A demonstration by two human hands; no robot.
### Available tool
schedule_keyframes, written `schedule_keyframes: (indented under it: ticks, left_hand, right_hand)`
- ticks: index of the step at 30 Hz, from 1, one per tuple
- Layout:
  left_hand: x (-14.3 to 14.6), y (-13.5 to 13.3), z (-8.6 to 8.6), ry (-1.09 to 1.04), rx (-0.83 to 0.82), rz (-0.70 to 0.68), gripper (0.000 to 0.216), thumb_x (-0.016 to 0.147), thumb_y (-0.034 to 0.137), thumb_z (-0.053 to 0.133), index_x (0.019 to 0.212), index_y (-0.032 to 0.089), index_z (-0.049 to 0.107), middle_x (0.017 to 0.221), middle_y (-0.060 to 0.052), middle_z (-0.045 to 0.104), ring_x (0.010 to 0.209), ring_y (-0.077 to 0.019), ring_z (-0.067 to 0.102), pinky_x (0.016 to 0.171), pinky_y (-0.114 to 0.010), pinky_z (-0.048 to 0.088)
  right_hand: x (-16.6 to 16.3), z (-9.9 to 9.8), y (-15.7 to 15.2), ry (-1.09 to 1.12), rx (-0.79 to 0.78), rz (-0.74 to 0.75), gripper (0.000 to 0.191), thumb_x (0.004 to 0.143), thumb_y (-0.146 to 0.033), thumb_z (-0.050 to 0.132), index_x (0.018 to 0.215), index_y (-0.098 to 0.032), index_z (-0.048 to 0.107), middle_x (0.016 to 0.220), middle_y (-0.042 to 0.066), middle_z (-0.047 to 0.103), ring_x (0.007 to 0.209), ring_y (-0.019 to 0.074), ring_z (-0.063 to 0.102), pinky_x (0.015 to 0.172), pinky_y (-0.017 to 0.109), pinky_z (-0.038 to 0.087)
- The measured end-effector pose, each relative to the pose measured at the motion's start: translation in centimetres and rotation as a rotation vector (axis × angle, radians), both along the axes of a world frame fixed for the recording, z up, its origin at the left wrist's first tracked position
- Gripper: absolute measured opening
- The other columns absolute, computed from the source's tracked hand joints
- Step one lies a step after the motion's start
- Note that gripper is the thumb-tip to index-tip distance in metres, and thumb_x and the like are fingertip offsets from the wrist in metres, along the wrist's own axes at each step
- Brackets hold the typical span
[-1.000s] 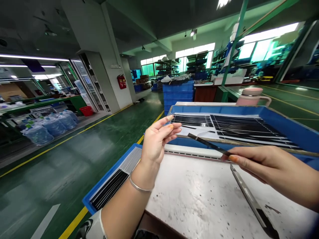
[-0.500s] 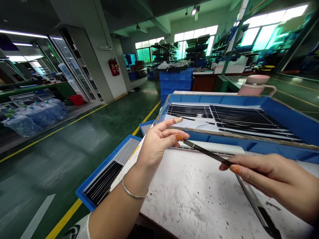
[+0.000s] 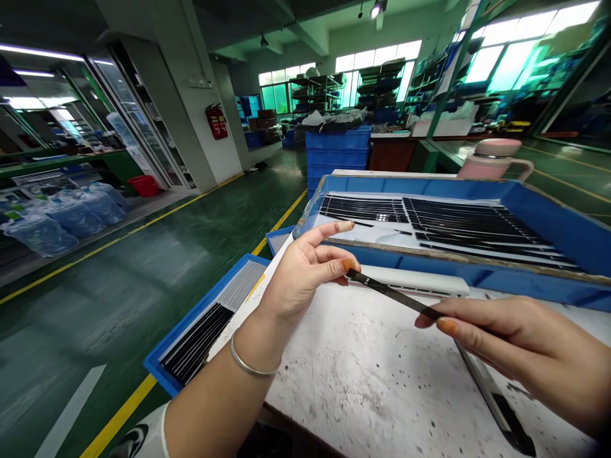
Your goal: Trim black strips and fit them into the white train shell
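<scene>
A thin dark strip stretches between my two hands above the white worktable. My left hand pinches its far left end between thumb and fingers, with the index finger held out above. At the other end, my right hand grips the strip between thumb and index finger. Small pale marks show on the strip near the left fingertips. Beneath my right hand a utility knife lies on the table, its upper part hidden by the fingers.
Behind the hands stands a blue tray holding many black strips on white sheets. A white roll lies before it. Lower left, another blue tray holds more strips. A pink jug stands behind, near stacked blue crates.
The strip's left end now sits closer in my left fingertips, and its marks show more plainly. Both hands have barely shifted; the view has tilted slightly.
</scene>
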State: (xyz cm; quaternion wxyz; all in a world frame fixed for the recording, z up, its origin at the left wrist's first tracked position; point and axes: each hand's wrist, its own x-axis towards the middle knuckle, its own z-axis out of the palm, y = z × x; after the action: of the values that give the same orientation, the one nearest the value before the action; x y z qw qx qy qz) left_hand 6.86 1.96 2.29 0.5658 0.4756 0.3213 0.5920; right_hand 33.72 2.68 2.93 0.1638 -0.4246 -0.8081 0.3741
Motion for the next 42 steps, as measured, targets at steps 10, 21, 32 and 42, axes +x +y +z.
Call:
schedule_keyframes:
  ticks: [10,21,32,42]
  left_hand:
    - [-0.1,0.2,-0.2,-0.037,-0.002,-0.049,0.032,0.079,0.02,0.077,0.11,0.019,0.072,0.081,-0.004,0.073,0.072,-0.0133,0.065,0.063,-0.021,0.049]
    - [0.0,0.2,-0.7,0.0,-0.011,-0.223,0.019,0.076,0.019,0.08,0.095,0.018,0.079,0.1,-0.008,0.075,0.093,-0.0194,0.066,0.076,-0.026,0.051]
    - [0.5,0.6,-1.2,-0.243,-0.024,-0.116,0.013,0.083,0.028,0.075,0.082,0.015,0.072,0.089,-0.006,0.075,0.09,-0.019,0.072,0.081,-0.029,0.057]
    - [-1.1,-7.8,4.4,0.001,-0.24,-0.089,0.007,0.083,0.021,0.07,0.087,0.016,0.07,0.056,0.005,0.05,0.037,-0.0013,0.039,0.034,-0.01,0.031]
  right_hand:
    - [-0.4,0.3,-0.2,0.044,-0.032,-0.025,0.032,0.088,-0.061,0.057,0.093,-0.034,0.074,0.072,0.0,0.065,0.064,0.0217,0.057,0.06,0.03,0.043]
    - [-0.3,-0.6,-0.2,0.057,-0.112,-0.074,0.04,0.084,-0.065,0.058,0.098,-0.031,0.074,0.052,-0.001,0.045,0.044,0.0174,0.043,0.04,0.028,0.03]
    - [-1.7,0.0,0.2,0.13,-0.094,-0.043,0.06,0.087,-0.071,0.05,0.11,-0.019,0.069,0.077,0.007,0.068,0.066,0.0213,0.063,0.058,0.032,0.052]
    - [3.2,-0.9,-0.3,-0.535,0.197,-0.504,0.052,0.087,-0.07,0.049,0.095,-0.022,0.068,0.074,0.006,0.065,0.073,0.0275,0.061,0.062,0.041,0.046]
